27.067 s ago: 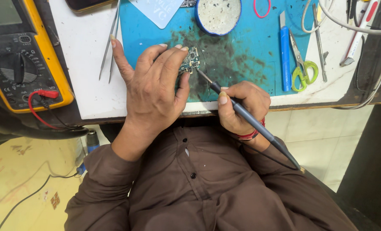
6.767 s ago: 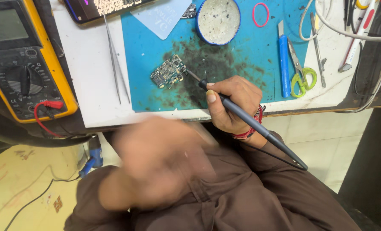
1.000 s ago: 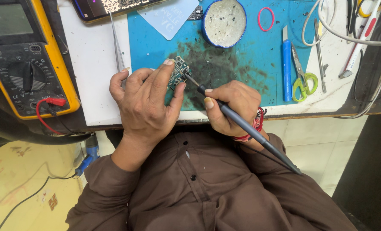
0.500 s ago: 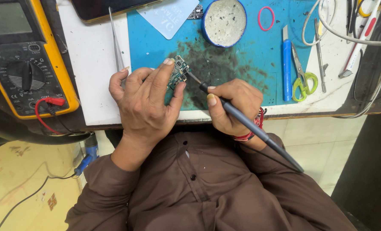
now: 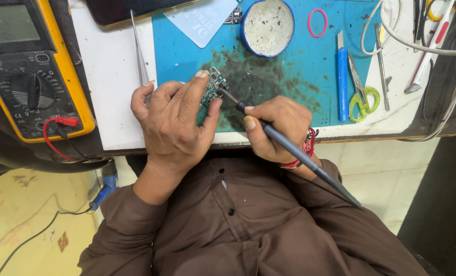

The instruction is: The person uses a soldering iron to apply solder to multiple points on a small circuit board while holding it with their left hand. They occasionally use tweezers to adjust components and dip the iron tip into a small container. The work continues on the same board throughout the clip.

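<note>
My left hand (image 5: 174,120) rests on the blue work mat (image 5: 299,66) and pins a small green circuit board (image 5: 214,85) under its fingertips. My right hand (image 5: 279,128) grips a dark soldering iron (image 5: 289,147) like a pen. The iron's tip touches the board's right edge. Its handle and cord run back over my right wrist, which wears a red band.
A yellow multimeter (image 5: 31,76) with a red lead sits at the left. Tweezers (image 5: 140,51) lie on the white bench. A round blue tin (image 5: 268,26), a pink rubber ring (image 5: 318,22), a blue knife (image 5: 343,84), green-handled scissors (image 5: 362,92) and cables (image 5: 417,41) lie to the right.
My left hand came back from my lap onto the circuit board. In the last second both hands and the iron have held nearly still on the board.
</note>
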Demonstrator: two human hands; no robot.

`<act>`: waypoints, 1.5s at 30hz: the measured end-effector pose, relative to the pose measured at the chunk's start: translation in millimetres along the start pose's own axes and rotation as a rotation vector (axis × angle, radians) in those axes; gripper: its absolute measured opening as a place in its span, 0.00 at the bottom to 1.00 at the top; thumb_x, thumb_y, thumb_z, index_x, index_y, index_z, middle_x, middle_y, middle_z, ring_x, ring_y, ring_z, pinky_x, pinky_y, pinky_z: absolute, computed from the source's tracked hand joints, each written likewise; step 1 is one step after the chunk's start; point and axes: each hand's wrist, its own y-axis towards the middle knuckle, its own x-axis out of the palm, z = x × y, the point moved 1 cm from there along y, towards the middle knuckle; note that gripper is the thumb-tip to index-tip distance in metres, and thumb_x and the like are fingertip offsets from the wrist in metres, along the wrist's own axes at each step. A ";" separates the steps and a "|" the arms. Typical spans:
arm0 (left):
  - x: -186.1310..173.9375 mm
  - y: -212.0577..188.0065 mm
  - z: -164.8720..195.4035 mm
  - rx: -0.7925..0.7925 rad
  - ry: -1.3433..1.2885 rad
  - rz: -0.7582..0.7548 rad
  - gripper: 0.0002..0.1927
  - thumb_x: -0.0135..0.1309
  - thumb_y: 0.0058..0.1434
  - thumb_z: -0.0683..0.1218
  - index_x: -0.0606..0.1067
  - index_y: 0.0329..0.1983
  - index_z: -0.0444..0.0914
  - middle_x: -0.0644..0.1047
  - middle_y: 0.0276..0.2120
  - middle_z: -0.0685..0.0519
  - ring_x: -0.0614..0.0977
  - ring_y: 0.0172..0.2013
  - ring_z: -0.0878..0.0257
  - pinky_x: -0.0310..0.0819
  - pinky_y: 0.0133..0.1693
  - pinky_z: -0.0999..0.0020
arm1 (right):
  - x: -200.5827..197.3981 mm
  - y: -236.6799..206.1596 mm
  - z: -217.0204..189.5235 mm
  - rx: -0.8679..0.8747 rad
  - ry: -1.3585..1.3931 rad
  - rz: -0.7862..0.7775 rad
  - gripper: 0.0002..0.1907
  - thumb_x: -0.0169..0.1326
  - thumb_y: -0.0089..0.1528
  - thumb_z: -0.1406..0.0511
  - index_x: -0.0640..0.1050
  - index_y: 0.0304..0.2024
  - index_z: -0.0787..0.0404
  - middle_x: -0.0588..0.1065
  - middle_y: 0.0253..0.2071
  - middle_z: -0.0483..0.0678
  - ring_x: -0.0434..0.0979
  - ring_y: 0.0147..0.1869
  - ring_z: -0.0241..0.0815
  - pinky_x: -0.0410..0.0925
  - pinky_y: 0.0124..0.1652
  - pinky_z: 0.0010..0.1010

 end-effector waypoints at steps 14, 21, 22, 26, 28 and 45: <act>-3.0 -0.2 -1.2 -0.044 -0.208 -0.092 0.30 0.62 0.65 0.56 0.71 0.64 0.36 0.79 0.33 0.56 0.77 0.37 0.60 0.58 0.56 0.52 | -1.3 -14.5 4.7 0.129 -0.006 0.201 0.07 0.55 0.70 0.67 0.76 0.45 0.65 0.76 0.34 0.52 0.73 0.29 0.43 0.64 0.31 0.30; -11.0 5.8 0.2 0.089 -0.172 -0.139 0.37 0.62 0.54 0.48 0.66 0.67 0.35 0.81 0.51 0.49 0.78 0.55 0.51 0.37 0.70 0.37 | -0.4 -17.3 5.3 0.170 0.014 0.223 0.08 0.55 0.72 0.65 0.76 0.47 0.65 0.76 0.34 0.51 0.73 0.28 0.40 0.63 0.31 0.29; -9.4 6.1 1.2 0.098 -0.166 -0.138 0.36 0.62 0.59 0.49 0.65 0.69 0.36 0.80 0.52 0.51 0.78 0.56 0.53 0.34 0.72 0.37 | -0.4 -17.4 5.4 0.175 0.016 0.225 0.08 0.55 0.71 0.65 0.76 0.47 0.65 0.75 0.34 0.51 0.72 0.28 0.40 0.62 0.31 0.29; -3.8 1.5 1.2 0.099 -0.073 -0.111 0.41 0.68 0.69 0.62 0.64 0.72 0.37 0.78 0.49 0.52 0.77 0.55 0.54 0.34 0.74 0.38 | -1.5 -17.5 5.5 0.175 0.019 0.226 0.08 0.54 0.72 0.65 0.75 0.47 0.65 0.75 0.33 0.51 0.73 0.29 0.40 0.63 0.31 0.29; -1.5 -2.1 -0.2 0.092 -0.068 -0.090 0.42 0.68 0.68 0.64 0.64 0.72 0.37 0.79 0.48 0.51 0.77 0.54 0.54 0.34 0.74 0.39 | -1.6 -17.3 4.7 0.171 0.018 0.217 0.07 0.54 0.72 0.66 0.75 0.46 0.65 0.75 0.32 0.50 0.74 0.29 0.40 0.64 0.31 0.29; 1.1 -8.5 -2.1 0.100 -0.070 -0.069 0.39 0.66 0.70 0.59 0.63 0.72 0.35 0.82 0.42 0.56 0.77 0.54 0.58 0.34 0.75 0.41 | 0.7 -4.0 1.9 0.010 -0.024 0.042 0.05 0.58 0.67 0.69 0.75 0.40 0.65 0.78 0.33 0.53 0.78 0.32 0.48 0.69 0.32 0.32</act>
